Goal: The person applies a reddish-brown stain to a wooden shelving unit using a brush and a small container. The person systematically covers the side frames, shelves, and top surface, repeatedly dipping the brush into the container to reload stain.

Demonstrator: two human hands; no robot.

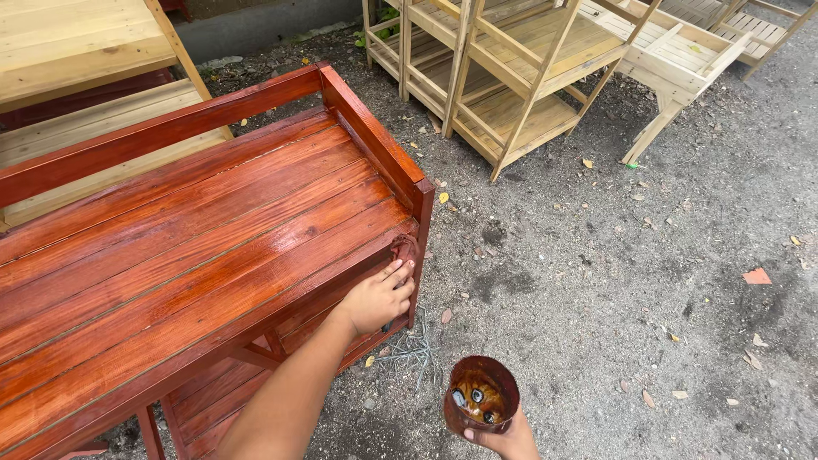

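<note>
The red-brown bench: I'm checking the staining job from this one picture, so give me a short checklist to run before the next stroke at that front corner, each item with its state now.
1. Left hand at the bench front corner: ok, pressed against the edge by the corner post.
2. Applicator in that hand: cannot tell, something dark under the fingertips, kind unclear.
3. Right hand gripping the cup: ok, held from below, mouth up.
4. Stain in cup: ok, brown liquid visible inside.
5. Top slats coated: ok, glossy and evenly red-brown.
6. Gravel ground near the corner: not ok, leaves and grit nearby.
</note>
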